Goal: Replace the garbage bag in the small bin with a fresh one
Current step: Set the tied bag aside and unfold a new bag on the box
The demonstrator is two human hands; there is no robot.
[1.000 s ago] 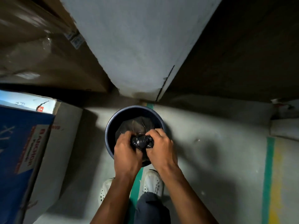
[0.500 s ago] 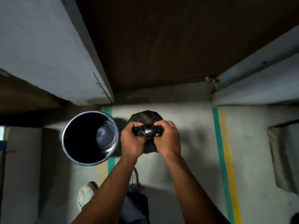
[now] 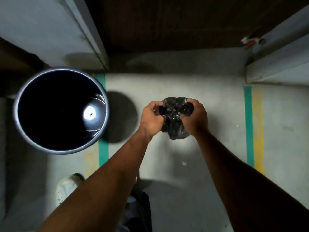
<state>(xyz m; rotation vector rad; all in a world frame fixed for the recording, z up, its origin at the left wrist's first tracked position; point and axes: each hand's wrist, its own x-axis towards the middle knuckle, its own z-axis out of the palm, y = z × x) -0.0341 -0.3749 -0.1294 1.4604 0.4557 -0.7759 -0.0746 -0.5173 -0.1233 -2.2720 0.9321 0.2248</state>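
Observation:
The small round bin [image 3: 18,104] stands on the floor at the left, dark inside with no bag in it and a bright glint on its bottom. To its right I hold a crumpled black garbage bag [image 3: 175,121] low over the grey floor. My left hand [image 3: 151,118] grips the bag's gathered top on the left side. My right hand [image 3: 195,117] grips the top on the right side. The bag's body bulges below and between my hands.
A grey wall corner [image 3: 70,30] rises behind the bin, and a dark brown door [image 3: 167,22] fills the back. A grey ledge [image 3: 275,64] sits at the right. Green and yellow floor stripes [image 3: 252,124] run at right and beside the bin. My white shoe [image 3: 66,188] is below.
The black bag came out of the bin and moved right, away from it. My hands now hold it farther apart and lower over the floor.

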